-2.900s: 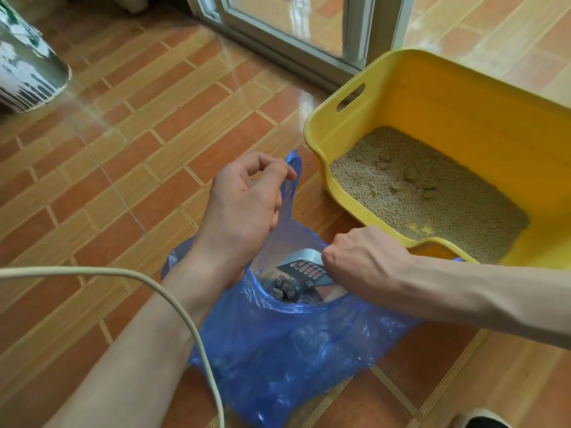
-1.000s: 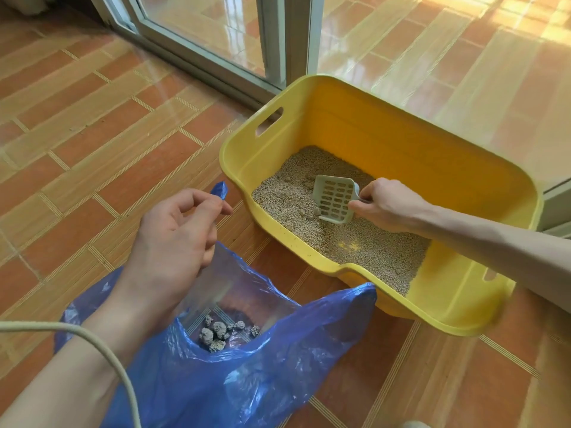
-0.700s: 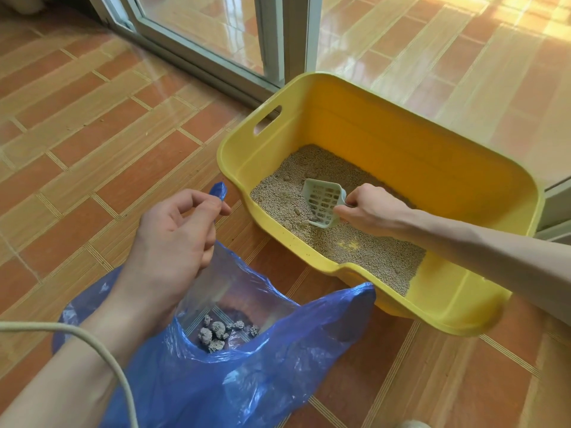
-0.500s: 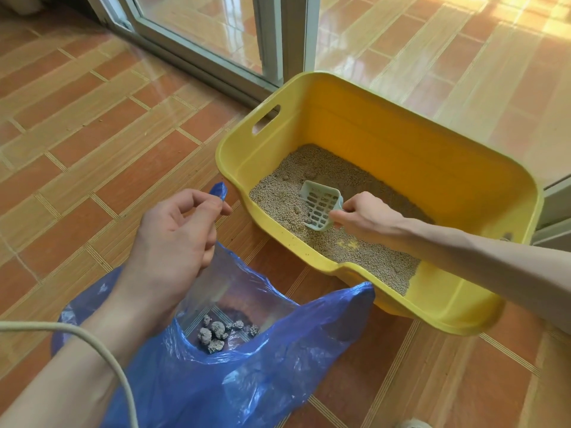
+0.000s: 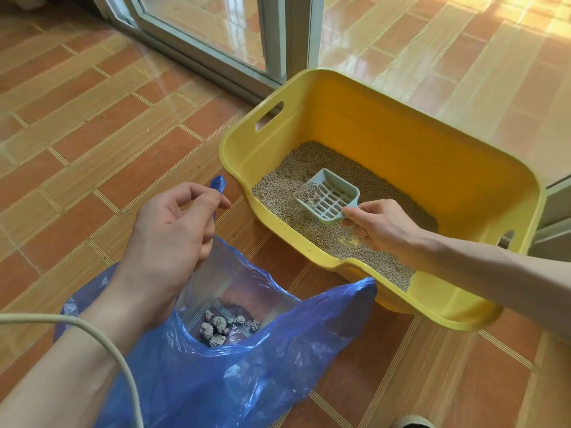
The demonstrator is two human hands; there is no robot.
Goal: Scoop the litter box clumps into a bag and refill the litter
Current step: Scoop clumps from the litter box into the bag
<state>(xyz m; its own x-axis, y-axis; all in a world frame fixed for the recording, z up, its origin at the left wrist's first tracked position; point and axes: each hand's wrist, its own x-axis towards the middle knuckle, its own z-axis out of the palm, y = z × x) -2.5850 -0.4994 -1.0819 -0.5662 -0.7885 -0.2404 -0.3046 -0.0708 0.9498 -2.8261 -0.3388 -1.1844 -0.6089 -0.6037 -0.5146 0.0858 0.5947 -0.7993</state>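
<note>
We find the right hand (image 5: 381, 228) closed around the handle of a pale slotted scoop (image 5: 329, 197), which sits low in the yellow litter box (image 5: 401, 125) with its leading edge pushed into the litter (image 5: 278, 196) toward the near-left corner. A small heap of granules rests on the front of the scoop; whether a clump lies within it we cannot tell, as the load looks much like the loose litter around it. The left hand (image 5: 174, 233) pinches one handle of the blue bag (image 5: 247, 375) between thumb and fingers and lifts it, so the mouth stands open just beside the box's near rim. Several grey clumps (image 5: 219, 327) already lie at the bottom of the bag. The scooping stage is, in our judgement, under way; refilling has not begun, and no fresh litter supply is in view. We note these risks. The bag is held by one handle only, and its near lip sags, so a loaded scoop brought across could catch that lip or miss the opening and drop waste on the tiled floor (image 5: 92, 134). Lifting before loose granules have sifted through the slots would carry clean litter into the bag. A pale cord (image 5: 102, 338) crosses the left forearm and could snag if that arm shifts.
</note>
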